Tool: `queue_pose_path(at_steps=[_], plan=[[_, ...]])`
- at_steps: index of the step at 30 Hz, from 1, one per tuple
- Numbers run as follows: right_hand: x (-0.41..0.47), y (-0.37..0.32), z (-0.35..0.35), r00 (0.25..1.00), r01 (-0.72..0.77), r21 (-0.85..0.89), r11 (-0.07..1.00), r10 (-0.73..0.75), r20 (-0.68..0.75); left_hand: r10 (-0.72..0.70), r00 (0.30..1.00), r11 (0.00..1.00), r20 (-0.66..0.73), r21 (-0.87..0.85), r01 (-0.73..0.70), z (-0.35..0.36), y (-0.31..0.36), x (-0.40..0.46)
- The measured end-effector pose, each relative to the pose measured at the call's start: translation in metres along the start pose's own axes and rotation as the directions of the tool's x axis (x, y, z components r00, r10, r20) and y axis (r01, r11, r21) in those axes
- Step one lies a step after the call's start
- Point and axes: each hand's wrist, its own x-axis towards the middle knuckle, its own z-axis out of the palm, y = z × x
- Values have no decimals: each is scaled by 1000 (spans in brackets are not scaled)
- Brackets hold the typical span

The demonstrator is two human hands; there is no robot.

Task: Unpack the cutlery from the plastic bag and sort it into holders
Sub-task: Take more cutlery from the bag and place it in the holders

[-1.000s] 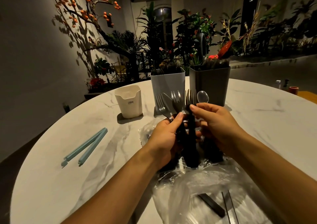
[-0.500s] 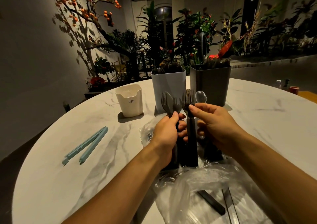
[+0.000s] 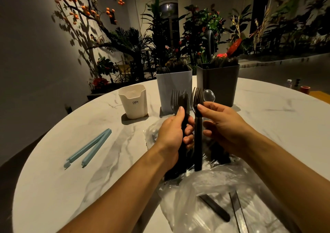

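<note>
Forks (image 3: 197,97) upright, tines up

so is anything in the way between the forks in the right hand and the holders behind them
Nothing visible blocks the way. The right hand holds the forks upright just short of the grey-blue holder and the dark holder. Both already hold cutlery, so their open tops look crowded. The cream holder stands off to the left.

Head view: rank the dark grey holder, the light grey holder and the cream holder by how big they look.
1. dark grey holder and light grey holder: look alike, not ranked.
2. cream holder: clearly smallest.
</note>
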Motion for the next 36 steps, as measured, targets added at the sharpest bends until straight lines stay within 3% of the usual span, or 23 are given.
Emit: queue_pose_path(at_steps=[4, 10, 18, 21, 24, 31, 36], plan=[[2, 1, 0, 1000, 6, -3, 1000, -6, -6, -67, 997, 997, 45, -29, 69, 1, 3, -2], [1, -1, -2, 1000, 13, 24, 1000, -14, 8, 10, 996, 999, 89, 40, -14, -1, 0, 0], [-2, -7, -4, 999, -3, 103, 995, 8, -46, 6, 992, 1000, 127, 1, -6, -5, 2, -4], [-1, -7, -5, 996, -3, 64, 998, 8, -92, 12, 994, 1000, 111, -15, -10, -4, 1, -3], [0, -5, -6, 989, 1, -17, 1000, -3, -146, 12, 996, 997, 86, 76, -19, -2, -1, -4], [-5, -5, 1, 987, 50, -108, 993, -66, -146, 32, 999, 979, 39, 201, -39, 3, -7, -5], [-3, 2, 7, 975, 51, -164, 985, -85, -207, 62, 998, 983, 19, 174, -65, 4, -9, -5]])
